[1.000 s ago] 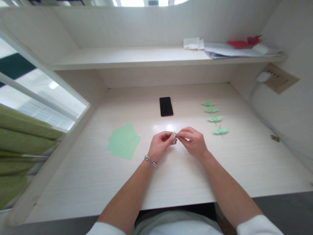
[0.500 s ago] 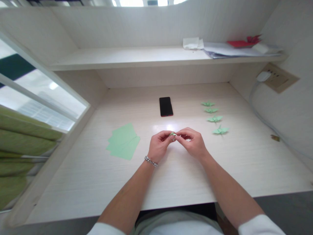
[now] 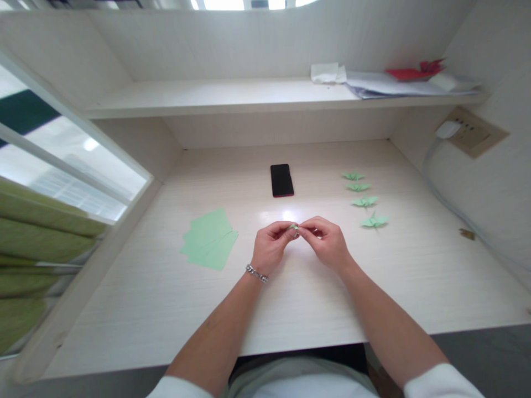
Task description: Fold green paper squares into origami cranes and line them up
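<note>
Peeking between both hands (image 3: 269,249), folded green paper (image 3: 293,226)

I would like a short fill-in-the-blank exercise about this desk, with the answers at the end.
1. Exactly ____ folded paper birds stand on the right part of the desk.
2. The silver bracelet is worn on the ____ wrist.
3. The left hand and the right hand hold a small folded paper whose colour is ____.
4. The colour of the screen on the phone is ____.

Missing words: four; left; green; black.
</note>
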The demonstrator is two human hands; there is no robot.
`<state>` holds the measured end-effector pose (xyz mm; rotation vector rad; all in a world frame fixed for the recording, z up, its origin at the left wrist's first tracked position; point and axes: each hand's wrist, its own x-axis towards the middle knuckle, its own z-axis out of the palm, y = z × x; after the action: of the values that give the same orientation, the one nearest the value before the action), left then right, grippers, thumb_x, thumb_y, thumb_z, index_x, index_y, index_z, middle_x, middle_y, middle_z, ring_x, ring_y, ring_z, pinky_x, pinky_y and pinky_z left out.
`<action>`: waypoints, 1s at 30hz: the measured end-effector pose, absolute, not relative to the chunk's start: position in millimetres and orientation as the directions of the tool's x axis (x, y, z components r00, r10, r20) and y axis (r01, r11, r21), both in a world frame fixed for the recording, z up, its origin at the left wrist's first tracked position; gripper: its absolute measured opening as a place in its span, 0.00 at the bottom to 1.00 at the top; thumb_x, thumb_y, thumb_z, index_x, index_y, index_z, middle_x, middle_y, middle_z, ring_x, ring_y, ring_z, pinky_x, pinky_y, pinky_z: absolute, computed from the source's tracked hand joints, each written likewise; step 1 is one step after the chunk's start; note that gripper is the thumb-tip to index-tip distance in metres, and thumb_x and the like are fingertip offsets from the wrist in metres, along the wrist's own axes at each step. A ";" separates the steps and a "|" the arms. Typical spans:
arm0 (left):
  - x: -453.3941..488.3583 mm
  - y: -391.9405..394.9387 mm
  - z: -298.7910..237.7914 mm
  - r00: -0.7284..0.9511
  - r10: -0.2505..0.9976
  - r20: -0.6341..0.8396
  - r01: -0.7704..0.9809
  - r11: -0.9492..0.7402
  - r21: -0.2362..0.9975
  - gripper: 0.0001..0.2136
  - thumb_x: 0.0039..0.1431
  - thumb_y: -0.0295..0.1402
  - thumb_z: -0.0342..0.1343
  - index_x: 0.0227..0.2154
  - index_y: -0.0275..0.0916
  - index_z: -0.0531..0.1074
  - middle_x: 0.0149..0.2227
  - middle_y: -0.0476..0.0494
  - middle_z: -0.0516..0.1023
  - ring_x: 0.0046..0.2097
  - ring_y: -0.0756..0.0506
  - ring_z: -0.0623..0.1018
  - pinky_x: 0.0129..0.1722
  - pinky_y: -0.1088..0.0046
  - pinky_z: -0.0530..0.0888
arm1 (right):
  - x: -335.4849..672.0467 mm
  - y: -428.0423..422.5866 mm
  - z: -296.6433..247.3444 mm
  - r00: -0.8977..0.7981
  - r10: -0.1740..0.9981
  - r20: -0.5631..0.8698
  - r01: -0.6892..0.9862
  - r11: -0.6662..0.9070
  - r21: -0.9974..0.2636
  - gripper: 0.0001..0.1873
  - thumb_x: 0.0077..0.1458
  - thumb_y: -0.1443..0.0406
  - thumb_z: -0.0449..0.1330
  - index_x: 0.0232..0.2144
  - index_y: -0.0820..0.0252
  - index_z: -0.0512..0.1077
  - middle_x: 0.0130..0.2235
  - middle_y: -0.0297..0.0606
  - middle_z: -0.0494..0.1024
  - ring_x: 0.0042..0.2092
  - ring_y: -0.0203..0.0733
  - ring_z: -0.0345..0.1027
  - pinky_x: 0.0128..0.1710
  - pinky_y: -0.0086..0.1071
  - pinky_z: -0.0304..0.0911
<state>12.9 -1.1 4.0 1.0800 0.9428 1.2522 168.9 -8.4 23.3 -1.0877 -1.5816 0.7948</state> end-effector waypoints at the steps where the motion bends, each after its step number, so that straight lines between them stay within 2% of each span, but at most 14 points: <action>1: 13.1 -1.2 3.9 0.102 0.994 0.025 -0.256 0.002 0.967 0.11 0.47 0.34 0.66 0.33 0.35 0.78 0.34 0.41 0.80 0.37 0.46 0.78 0.44 0.62 0.77 | 168.8 -8.5 23.5 -0.079 0.926 0.370 0.261 0.377 -0.889 0.06 0.54 0.63 0.61 0.31 0.58 0.76 0.32 0.38 0.77 0.34 0.39 0.71 0.30 0.30 0.66; 8: 15.5 -2.2 5.3 0.103 0.994 0.022 -0.291 0.009 0.957 0.11 0.47 0.34 0.66 0.32 0.35 0.77 0.33 0.42 0.79 0.37 0.46 0.78 0.45 0.60 0.77 | 167.6 -10.3 25.2 -0.078 0.923 0.377 0.272 0.384 -0.882 0.05 0.54 0.63 0.60 0.31 0.58 0.76 0.32 0.38 0.77 0.34 0.39 0.71 0.30 0.31 0.67; 23: 17.2 -1.5 4.9 0.077 0.997 0.005 -0.316 0.020 0.948 0.12 0.46 0.34 0.67 0.32 0.35 0.75 0.31 0.45 0.78 0.35 0.48 0.77 0.42 0.66 0.75 | 166.4 -10.9 27.4 -0.070 0.911 0.407 0.284 0.410 -0.867 0.05 0.55 0.64 0.59 0.30 0.58 0.76 0.32 0.38 0.76 0.34 0.39 0.70 0.29 0.31 0.67; 30: 17.9 -1.8 4.8 0.104 0.994 0.015 -0.314 0.018 0.949 0.12 0.47 0.36 0.66 0.32 0.35 0.73 0.31 0.46 0.76 0.35 0.49 0.76 0.42 0.65 0.75 | 165.9 -11.2 26.4 -0.080 0.908 0.411 0.293 0.415 -0.861 0.06 0.55 0.65 0.59 0.31 0.57 0.76 0.32 0.39 0.77 0.34 0.40 0.70 0.29 0.31 0.68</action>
<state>17.9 -1.8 4.8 1.0182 0.8978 1.2662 165.9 -11.2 26.4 -1.0799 -1.6134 0.7285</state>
